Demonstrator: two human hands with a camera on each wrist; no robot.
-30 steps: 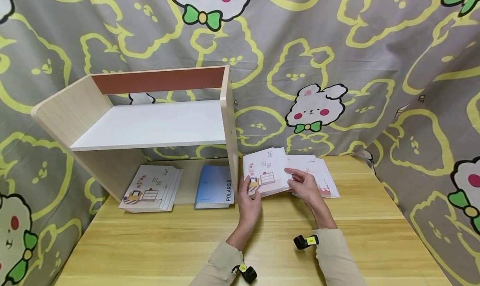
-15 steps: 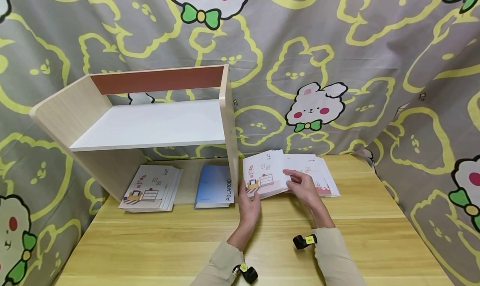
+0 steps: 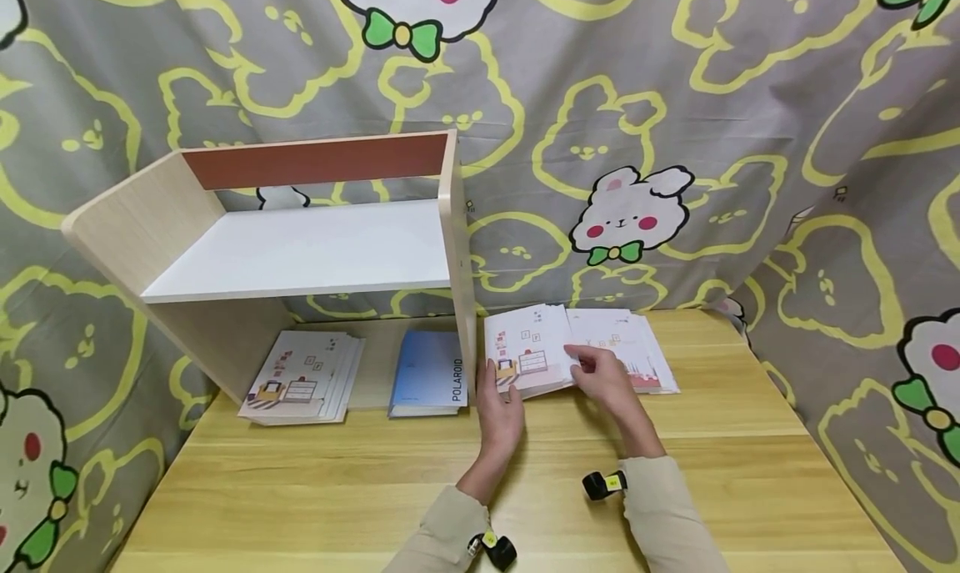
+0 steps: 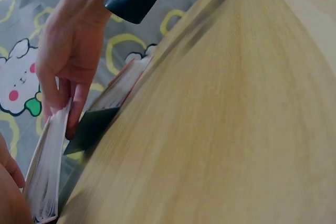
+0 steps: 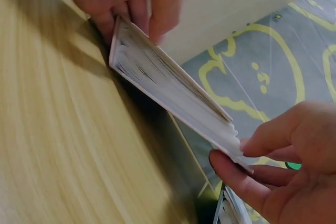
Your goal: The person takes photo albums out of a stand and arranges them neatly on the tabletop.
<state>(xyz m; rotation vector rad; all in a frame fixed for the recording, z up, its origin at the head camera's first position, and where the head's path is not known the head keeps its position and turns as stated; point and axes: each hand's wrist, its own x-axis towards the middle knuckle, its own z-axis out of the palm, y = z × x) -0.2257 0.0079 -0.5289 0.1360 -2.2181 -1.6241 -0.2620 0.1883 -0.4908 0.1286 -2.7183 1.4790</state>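
A white photo album (image 3: 528,339) with a drawn room on its cover is between both hands beside the shelf's right side. My left hand (image 3: 501,414) holds its left spine edge, thumb on the cover. The right hand (image 3: 603,381) pinches its right edge near the lower corner; in the right wrist view, that thumb and fingers (image 5: 239,179) grip the loose page edges. Between the covers, clear sleeves (image 5: 168,85) show as a thick bundle. Another white album (image 3: 648,356) with a pinkish print lies just right, partly behind the right hand.
A wooden desktop shelf (image 3: 300,248) stands at left on the table (image 3: 540,498). In its lower bay are a white album (image 3: 300,373) with the same room drawing and a blue album (image 3: 427,369) marked POLAROID. A patterned curtain (image 3: 517,114) hangs behind.
The held album has come down slightly, and its pages and cover lie closer together. My right hand has shifted a little left along with its edge; the left hand keeps its hold.
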